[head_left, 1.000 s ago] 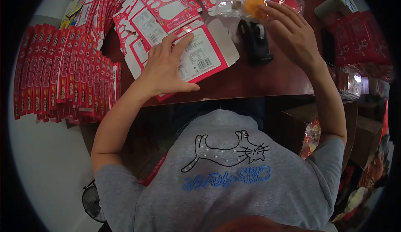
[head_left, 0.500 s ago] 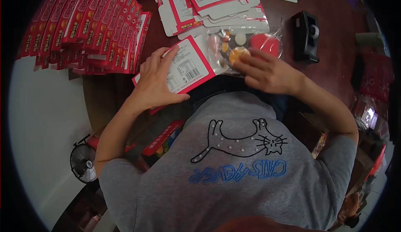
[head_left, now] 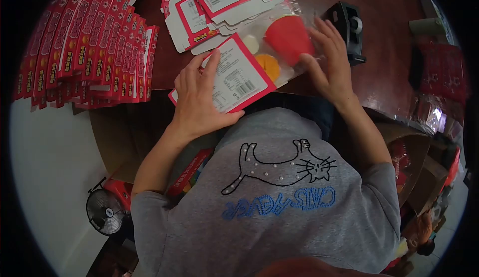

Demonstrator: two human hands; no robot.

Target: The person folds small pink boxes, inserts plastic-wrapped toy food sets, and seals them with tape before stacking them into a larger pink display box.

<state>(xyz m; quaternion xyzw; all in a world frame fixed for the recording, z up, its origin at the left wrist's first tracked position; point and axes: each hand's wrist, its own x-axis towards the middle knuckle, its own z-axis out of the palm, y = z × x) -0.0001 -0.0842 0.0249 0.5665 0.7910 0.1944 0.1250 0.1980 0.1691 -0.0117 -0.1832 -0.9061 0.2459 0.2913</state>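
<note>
My left hand [head_left: 195,100] is closed around a red and white cardboard box [head_left: 244,72], thumb along the near edge and fingers over its printed face. From the box's right end sticks a clear plastic bag [head_left: 284,70], its other part hidden inside the box. Through the film show a red fan-shaped piece [head_left: 289,40], an orange disc [head_left: 268,67] and a whitish round piece [head_left: 250,44]. My right hand [head_left: 330,60] is at the bag's outer end, fingers spread, the thumb tip against the bag beside the red piece.
Red printed boxes [head_left: 95,42] stand in a stack at the left of the brown table [head_left: 384,82]. Flattened cartons [head_left: 209,7] lie behind the held box. A black tape dispenser [head_left: 347,30] stands right of the bag. A fan [head_left: 105,211] is at lower left.
My right hand has moved from over the orange disc to the bag's outer end, and its fingers have spread. Fewer pieces show outside the box. The camera view has shifted.
</note>
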